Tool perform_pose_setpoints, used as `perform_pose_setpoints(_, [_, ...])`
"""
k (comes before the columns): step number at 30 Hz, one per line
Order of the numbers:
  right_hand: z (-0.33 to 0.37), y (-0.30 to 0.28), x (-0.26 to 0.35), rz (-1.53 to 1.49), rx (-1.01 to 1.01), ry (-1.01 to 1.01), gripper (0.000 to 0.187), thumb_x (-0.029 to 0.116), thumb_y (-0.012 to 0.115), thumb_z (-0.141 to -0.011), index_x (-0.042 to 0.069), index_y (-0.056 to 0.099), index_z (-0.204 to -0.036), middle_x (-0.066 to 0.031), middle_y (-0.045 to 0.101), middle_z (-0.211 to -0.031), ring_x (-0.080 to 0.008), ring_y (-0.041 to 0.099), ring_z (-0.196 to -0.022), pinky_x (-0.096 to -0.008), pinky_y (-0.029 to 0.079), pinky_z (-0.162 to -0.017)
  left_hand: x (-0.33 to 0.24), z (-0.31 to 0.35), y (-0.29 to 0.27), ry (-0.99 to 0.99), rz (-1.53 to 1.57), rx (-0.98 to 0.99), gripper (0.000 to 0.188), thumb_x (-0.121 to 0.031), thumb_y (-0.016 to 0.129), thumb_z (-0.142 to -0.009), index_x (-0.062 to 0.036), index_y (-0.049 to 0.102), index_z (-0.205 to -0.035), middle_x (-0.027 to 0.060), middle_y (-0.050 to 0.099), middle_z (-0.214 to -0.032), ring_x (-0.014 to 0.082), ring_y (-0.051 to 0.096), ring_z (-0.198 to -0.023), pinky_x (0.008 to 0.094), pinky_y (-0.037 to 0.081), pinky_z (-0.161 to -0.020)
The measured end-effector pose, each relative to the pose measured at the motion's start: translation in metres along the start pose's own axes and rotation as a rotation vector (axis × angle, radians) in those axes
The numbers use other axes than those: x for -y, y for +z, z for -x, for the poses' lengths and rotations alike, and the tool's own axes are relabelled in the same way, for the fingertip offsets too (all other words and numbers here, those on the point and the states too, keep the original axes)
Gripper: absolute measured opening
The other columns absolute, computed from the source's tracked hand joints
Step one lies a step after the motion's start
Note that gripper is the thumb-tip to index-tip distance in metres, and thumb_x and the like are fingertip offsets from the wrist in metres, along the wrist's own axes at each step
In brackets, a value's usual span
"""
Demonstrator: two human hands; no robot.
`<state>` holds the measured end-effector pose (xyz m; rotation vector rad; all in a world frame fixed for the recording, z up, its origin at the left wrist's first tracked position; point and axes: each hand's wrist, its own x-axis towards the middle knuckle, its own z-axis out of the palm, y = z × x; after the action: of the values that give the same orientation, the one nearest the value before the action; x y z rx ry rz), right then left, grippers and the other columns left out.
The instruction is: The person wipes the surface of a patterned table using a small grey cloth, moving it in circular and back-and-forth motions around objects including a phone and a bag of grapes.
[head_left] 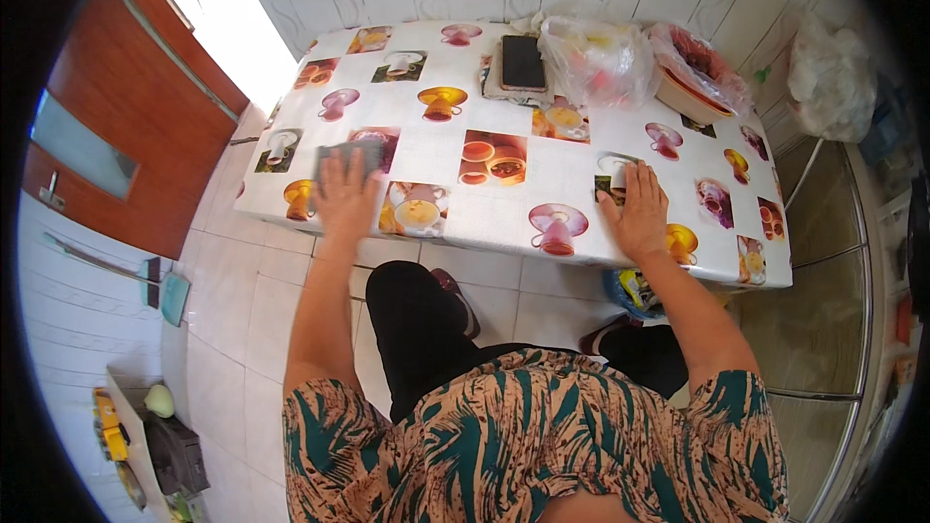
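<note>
My left hand (347, 196) presses down on a grey cloth (347, 147) near the table's left front edge, its fingers stretched out over it. The cloth shows around the fingertips; the palm side is hidden, and the hand is slightly blurred. Further right, my right hand (636, 216) rests flat on the tablecloth (387, 140) with fingers extended and nothing in it. This tablecloth is white, printed with pictures of cups and bowls.
Toward the back lie a dark phone (523, 63) on a folded cloth, a clear plastic bag (598, 63) and a plastic-covered tub (693, 77). A white bag (830, 73) hangs at right. Below the table is a bin (635, 292); a brown door (136, 126) stands left.
</note>
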<state>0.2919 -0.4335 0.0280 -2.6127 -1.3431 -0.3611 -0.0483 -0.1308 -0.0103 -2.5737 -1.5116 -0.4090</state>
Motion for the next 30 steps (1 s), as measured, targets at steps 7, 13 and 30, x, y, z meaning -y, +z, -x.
perform_pose_setpoints(7, [0.001, 0.001, 0.0, -0.011, -0.007, 0.0, 0.077, 0.052, 0.052, -0.092, -0.004, 0.038, -0.142, -0.0243, 0.032, -0.15, -0.0357, 0.028, -0.141, -0.046, 0.021, -0.114, 0.022, -0.009, -0.019, -0.235, -0.047, 0.178, 0.065, -0.06, 0.033, -0.096, -0.0284, 0.025, -0.153, 0.0129, 0.019, -0.16, 0.0319, 0.013, -0.148, 0.0592, 0.009, -0.114])
perform_pose_setpoints(13, [0.002, 0.002, -0.006, -0.016, -0.003, 0.008, 0.074, 0.05, 0.053, -0.091, -0.001, 0.039, -0.143, -0.0225, 0.033, -0.15, -0.0353, 0.03, -0.14, -0.0464, 0.023, -0.113, -0.124, 0.061, -0.038, 0.362, 0.249, -0.11, 0.055, -0.047, 0.048, -0.094, -0.0183, 0.047, -0.142, 0.0179, 0.035, -0.151, 0.0369, 0.03, -0.14, 0.0619, 0.017, -0.111])
perform_pose_setpoints(30, [0.001, -0.003, -0.004, -0.013, 0.033, -0.003, 0.07, 0.043, 0.056, -0.092, 0.001, 0.036, -0.144, -0.0222, 0.033, -0.15, -0.0365, 0.03, -0.14, -0.048, 0.022, -0.113, 0.083, 0.0, -0.012, -0.278, -0.055, -0.015, 0.053, -0.049, 0.044, -0.096, -0.034, 0.038, -0.147, 0.0267, 0.025, -0.153, 0.0456, 0.019, -0.142, 0.0584, 0.015, -0.113])
